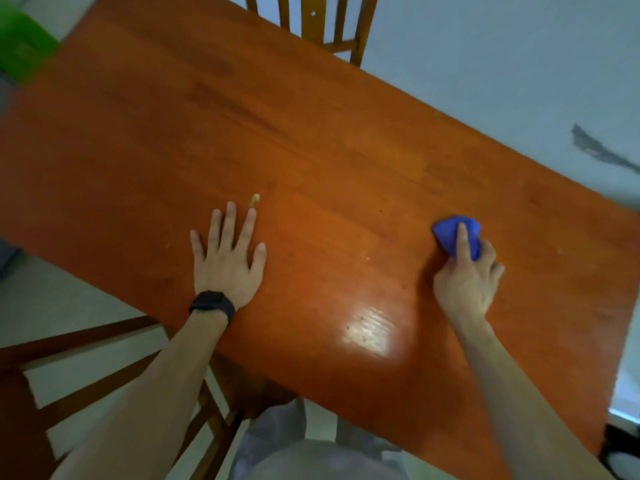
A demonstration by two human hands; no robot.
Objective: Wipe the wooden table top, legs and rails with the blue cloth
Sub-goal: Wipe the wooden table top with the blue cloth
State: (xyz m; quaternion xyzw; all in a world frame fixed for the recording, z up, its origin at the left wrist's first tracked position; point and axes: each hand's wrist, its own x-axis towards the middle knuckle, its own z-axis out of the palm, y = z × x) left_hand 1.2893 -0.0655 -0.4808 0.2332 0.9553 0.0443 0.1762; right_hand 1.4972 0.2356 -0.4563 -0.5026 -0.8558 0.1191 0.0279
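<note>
The orange-brown wooden table top (311, 150) fills most of the head view. My right hand (465, 278) holds a bunched blue cloth (446, 232) down on the table's right part, index finger stretched over it and the other fingers curled around its side. My left hand (228, 258) lies flat on the wood with spread, straight fingers, a black watch on its wrist. A small pale crumb (255, 199) sits just beyond the left fingertips. The table's legs and rails are hidden under the top.
A wooden chair (322, 26) stands at the table's far side. Another wooden chair (104, 375) is at the near left, under my left forearm. A green object (20, 46) is at the top left. Pale floor (519, 64) lies to the right.
</note>
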